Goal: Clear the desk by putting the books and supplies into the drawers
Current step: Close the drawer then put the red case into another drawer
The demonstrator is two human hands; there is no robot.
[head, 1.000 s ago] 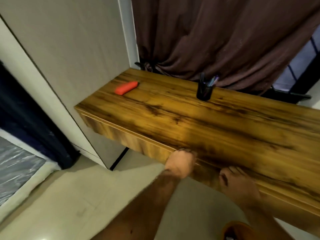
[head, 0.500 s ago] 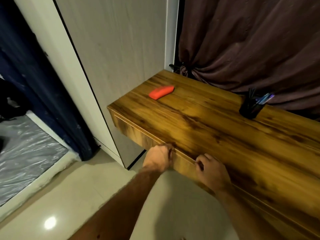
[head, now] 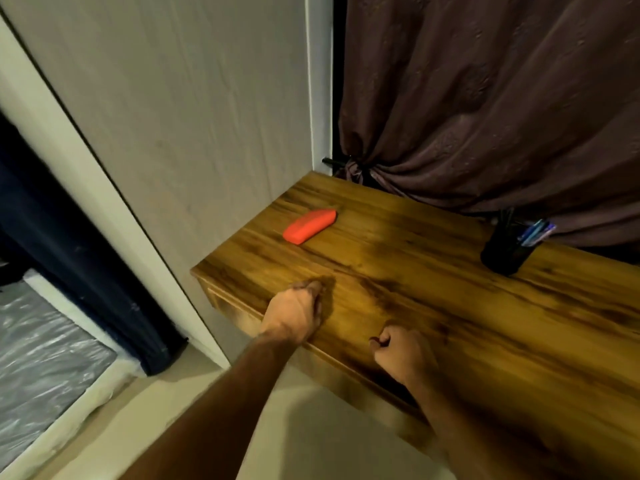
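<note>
Head view: left hand (head: 294,315) and right hand (head: 401,355) curled, empty, over desk (head: 450,306); orange case (head: 309,225) beyond.

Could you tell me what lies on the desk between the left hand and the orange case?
Nothing: in the head view, only bare wood of the desk lies between the left hand and the orange case.

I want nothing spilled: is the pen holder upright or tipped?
Upright. The black pen holder stands on its base on the desk, pens sticking out the top.
</note>
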